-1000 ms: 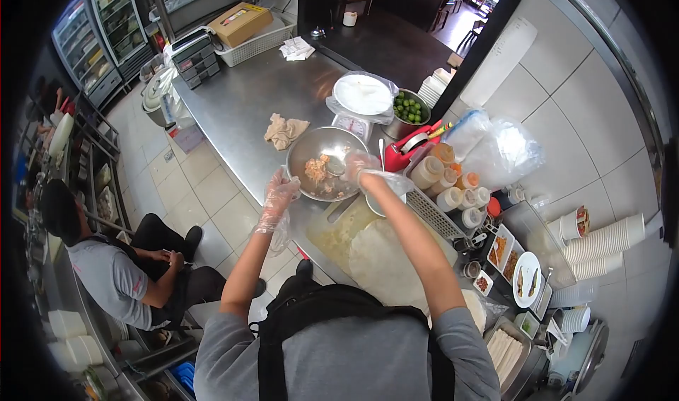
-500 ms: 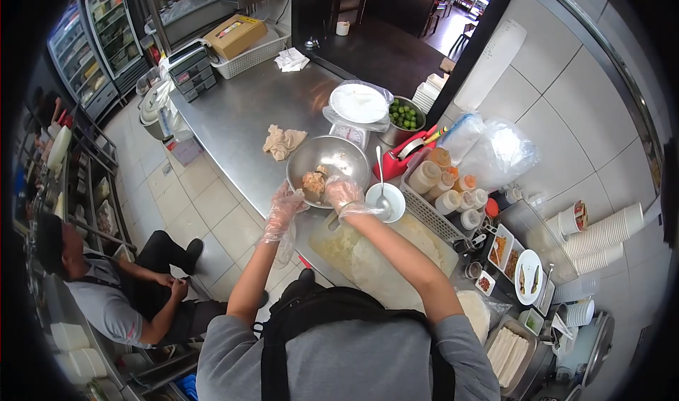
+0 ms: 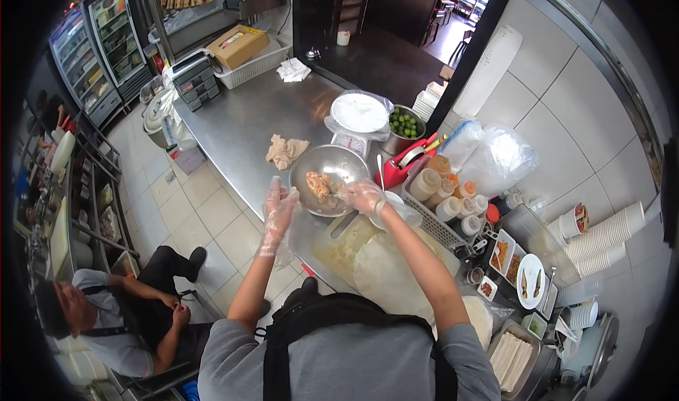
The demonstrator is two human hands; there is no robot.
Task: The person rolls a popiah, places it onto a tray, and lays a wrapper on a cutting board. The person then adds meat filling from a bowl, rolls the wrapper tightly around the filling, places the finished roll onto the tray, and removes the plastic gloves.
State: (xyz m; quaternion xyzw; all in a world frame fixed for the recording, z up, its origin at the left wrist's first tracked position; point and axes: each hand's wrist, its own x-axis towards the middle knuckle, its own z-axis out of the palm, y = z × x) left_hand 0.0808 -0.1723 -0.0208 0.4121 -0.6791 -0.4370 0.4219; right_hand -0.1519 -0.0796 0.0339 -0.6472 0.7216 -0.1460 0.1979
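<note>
A steel mixing bowl (image 3: 350,162) stands on the counter with a pinkish, chunky food mixture (image 3: 320,186) inside. My right hand (image 3: 364,196), in a clear plastic glove, reaches over the bowl's right rim. Its fingertips are bunched at the mixture's edge, and what they pinch is hidden. Just left of the rim is my gloved left hand (image 3: 280,206), fingers stretched upward and thumb apart; whether it touches the bowl I cannot tell. A white bowl (image 3: 409,218) with a spoon (image 3: 380,169) is partly covered by my right hand and wrist.
A cutting board (image 3: 339,249) lies before me. Behind the mixing bowl are a crumpled cloth (image 3: 286,151), a scale (image 3: 351,143) and a pot of green limes (image 3: 404,124). Sauce bottles (image 3: 426,183) fill a basket at right. A seated person (image 3: 120,316) is at lower left.
The mixture has gone from a compact lump to a looser spread. My right hand has moved right, toward the rim, now covering more of the white bowl. My left hand has shifted slightly left, fingers raised.
</note>
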